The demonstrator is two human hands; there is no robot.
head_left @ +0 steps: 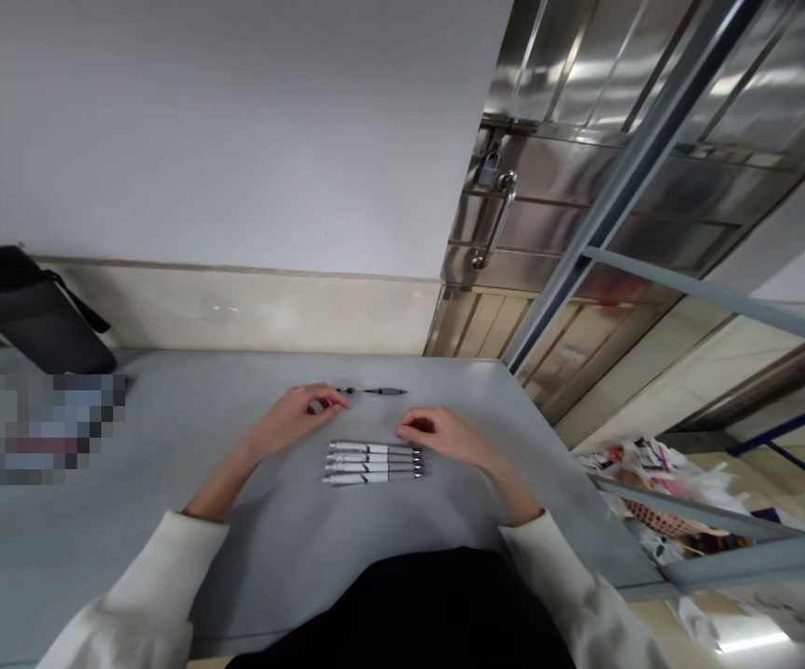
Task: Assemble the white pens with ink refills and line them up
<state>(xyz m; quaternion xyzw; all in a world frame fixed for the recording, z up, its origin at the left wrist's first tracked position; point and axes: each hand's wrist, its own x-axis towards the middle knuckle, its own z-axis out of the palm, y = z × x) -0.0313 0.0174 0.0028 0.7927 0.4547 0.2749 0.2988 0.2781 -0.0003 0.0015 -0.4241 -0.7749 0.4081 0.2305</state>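
My left hand [301, 411] hovers over the grey table, its fingers loosely curved with a gap between thumb and fingers; I see nothing in it. Close to its fingertips lies a pen [392, 391] with a dark grip, pointing right. Thin and small dark parts stretch left from that grip, too blurred to tell whether they are joined. My right hand [444, 435] is likewise loosely curved, with nothing visible in it, beside the right ends of several silver-and-white pens [367, 462]. These lie side by side in a row, tips to the right, nearer my body than both hands.
A black case or bag [40, 311] stands at the table's [263, 557] back left, with a blurred-out item [54, 432] before it. Behind is a wall [235, 139]. Metal frame posts [626, 177] rise at the right, above a shelf of mixed packages [674, 502].
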